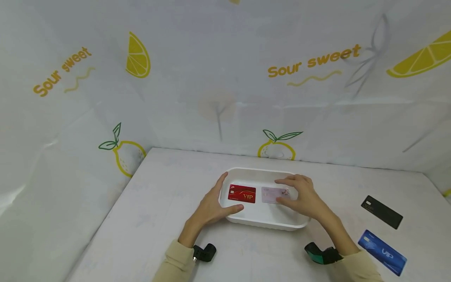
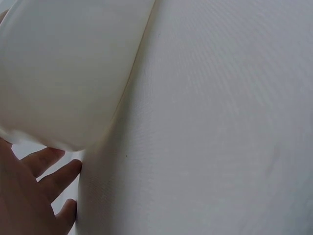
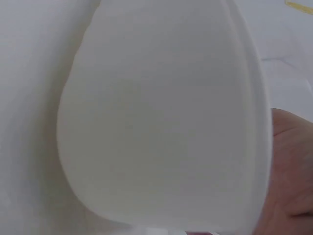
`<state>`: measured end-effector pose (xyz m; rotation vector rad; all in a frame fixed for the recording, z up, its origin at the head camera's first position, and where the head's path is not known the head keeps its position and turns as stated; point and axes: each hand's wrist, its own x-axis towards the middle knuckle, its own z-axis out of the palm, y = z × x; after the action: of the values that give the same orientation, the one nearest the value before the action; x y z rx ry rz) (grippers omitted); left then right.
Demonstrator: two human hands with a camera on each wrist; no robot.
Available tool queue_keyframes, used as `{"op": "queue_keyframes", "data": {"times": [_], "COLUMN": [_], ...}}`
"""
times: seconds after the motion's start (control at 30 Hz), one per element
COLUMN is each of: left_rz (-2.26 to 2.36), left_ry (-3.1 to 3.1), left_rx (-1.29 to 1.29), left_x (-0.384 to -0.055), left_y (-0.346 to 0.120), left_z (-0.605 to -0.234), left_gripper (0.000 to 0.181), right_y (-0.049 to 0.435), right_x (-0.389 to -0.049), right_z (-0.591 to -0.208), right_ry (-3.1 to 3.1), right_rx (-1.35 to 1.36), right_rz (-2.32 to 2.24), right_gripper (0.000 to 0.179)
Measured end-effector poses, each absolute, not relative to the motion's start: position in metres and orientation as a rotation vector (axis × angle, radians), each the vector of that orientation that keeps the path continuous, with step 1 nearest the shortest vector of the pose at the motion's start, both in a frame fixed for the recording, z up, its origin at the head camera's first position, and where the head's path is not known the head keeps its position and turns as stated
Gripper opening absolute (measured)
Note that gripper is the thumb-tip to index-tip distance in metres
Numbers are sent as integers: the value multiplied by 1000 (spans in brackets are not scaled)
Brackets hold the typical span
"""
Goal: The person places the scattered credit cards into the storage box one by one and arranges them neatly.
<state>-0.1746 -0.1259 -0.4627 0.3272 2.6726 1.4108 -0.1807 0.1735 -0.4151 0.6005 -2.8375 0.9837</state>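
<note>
A white tray [image 1: 267, 226] sits on the table with two cards inside. On its left side lies a red VIP card [image 1: 241, 194], and beside it a pale pink card [image 1: 270, 194]. My left hand [image 1: 214, 205] is at the tray's left end, fingers spread along the outside and thumb reaching over the front corner. Over the tray's right end, my right hand [image 1: 303, 196] has its thumb tip overlapping the pink card's edge; the index fingertip is apart, beyond the card's far edge. In the left wrist view, fingers [image 2: 59, 178] are beside the tray wall [image 2: 68, 73].
To the right on the white table [image 1: 151, 203] lie a black card [image 1: 382, 212] and, nearer, a blue VIP card [image 1: 382, 252]. A white sheet [image 1: 211, 78] printed with lemons stands behind the table. Each wrist wears a black strap device.
</note>
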Motion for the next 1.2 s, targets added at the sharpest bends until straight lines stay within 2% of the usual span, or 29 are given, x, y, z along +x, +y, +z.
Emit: {"op": "queue_keyframes", "data": {"times": [0.47,0.83,1.2], "left_rz": [1412,1397,1391], "left_ry": [2670,2681,2695], "left_rx": [321,340,329], "left_x": [-174,-174,-174], "left_y": [-126,-125,-125], "left_z": [-463,-463,-462], "left_gripper": [109,109,108], "right_y": [192,225,271], "right_x": [-158,-125,-90], "right_z": [-413,-411,-427], "right_ry": [-2691,-2739,-2755], "right_rx": [659,477,374], "right_rz": [1031,1076,1084], "right_gripper": [46,52,54]}}
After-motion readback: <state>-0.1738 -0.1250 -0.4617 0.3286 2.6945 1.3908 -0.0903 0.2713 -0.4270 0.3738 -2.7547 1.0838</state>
